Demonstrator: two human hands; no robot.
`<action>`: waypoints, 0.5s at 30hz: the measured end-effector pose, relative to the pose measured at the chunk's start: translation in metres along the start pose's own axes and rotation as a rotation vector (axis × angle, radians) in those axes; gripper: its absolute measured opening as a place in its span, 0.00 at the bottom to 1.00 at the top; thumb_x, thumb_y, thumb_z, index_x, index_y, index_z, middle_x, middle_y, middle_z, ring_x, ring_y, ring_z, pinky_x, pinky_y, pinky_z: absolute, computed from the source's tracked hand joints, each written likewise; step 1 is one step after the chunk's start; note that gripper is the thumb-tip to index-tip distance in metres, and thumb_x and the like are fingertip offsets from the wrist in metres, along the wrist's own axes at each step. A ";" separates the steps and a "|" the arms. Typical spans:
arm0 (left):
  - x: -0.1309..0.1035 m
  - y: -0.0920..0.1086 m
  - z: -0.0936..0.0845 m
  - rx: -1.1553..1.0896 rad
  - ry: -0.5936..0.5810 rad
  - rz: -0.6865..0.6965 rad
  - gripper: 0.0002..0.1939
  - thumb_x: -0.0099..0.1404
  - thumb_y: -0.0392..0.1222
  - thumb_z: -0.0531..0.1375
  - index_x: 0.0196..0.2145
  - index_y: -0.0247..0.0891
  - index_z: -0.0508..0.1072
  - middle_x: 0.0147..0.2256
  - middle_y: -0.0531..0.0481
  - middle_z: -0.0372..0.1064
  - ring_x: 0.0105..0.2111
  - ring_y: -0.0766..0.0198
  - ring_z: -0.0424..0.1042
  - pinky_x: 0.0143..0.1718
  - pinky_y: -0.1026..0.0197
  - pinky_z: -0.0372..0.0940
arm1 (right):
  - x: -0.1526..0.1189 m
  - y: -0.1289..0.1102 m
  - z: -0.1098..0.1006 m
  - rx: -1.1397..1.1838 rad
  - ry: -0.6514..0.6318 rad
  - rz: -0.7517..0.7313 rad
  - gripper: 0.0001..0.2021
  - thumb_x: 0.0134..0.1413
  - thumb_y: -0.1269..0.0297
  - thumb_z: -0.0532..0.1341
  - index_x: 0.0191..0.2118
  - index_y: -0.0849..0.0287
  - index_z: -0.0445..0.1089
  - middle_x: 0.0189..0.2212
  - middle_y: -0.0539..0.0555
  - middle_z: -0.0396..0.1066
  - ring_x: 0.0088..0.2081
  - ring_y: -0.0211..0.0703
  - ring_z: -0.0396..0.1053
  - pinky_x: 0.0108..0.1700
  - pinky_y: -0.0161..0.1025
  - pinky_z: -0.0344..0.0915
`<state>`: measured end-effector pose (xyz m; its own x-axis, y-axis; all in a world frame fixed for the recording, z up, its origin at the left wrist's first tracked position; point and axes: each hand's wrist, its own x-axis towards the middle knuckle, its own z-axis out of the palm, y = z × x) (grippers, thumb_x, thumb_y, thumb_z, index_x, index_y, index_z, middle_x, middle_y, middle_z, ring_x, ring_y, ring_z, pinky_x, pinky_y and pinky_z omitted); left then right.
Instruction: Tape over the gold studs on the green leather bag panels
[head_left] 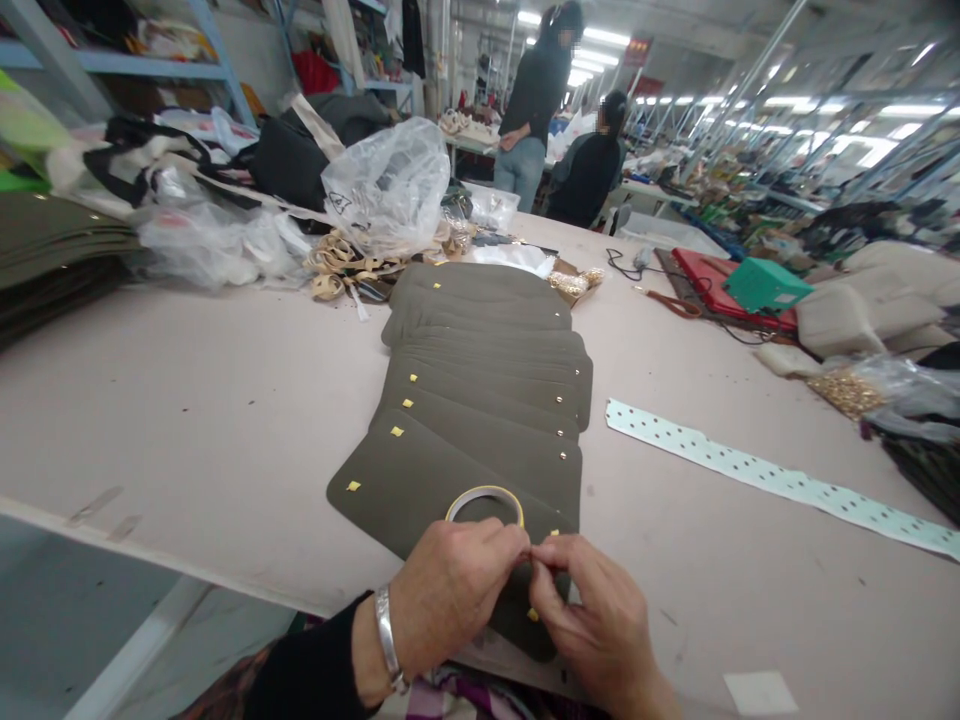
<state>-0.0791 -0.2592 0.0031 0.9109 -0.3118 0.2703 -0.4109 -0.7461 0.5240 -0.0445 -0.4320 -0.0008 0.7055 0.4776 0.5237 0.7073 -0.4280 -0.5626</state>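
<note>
A fanned row of dark olive panels (465, 450) lies on the pale table, with small yellow tape pieces on the left side and small metal studs on the right. Over the nearest panels, my left hand (465, 575) is closed on a yellow-edged tape roll (487, 492), which stands partly hidden behind its fingers. My right hand (596, 615) pinches beside it, fingertips meeting those of my left hand; what lies between them is too small to make out. One yellow tape piece (533, 614) shows on the panel by my right thumb.
A pale green dotted strip (772, 480) lies to the right. Clear plastic bags (394, 185) and straps (337, 265) are heaped at the back. A green box (766, 285) sits on a red case (697, 270). Stacked panels (60, 245) stand far left. Two people are farther off.
</note>
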 end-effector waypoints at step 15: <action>0.037 -0.028 0.013 0.269 -0.009 -0.009 0.05 0.69 0.34 0.51 0.37 0.37 0.66 0.38 0.47 0.66 0.41 0.56 0.63 0.44 0.52 0.62 | 0.014 0.074 -0.023 0.453 -0.168 0.987 0.20 0.44 0.47 0.66 0.31 0.63 0.73 0.22 0.51 0.70 0.22 0.35 0.68 0.27 0.33 0.67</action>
<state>-0.0334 -0.2580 -0.0121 0.9154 -0.3084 0.2586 -0.3785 -0.8781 0.2927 0.0187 -0.4746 -0.0202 0.9127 0.1928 -0.3603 -0.2712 -0.3739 -0.8869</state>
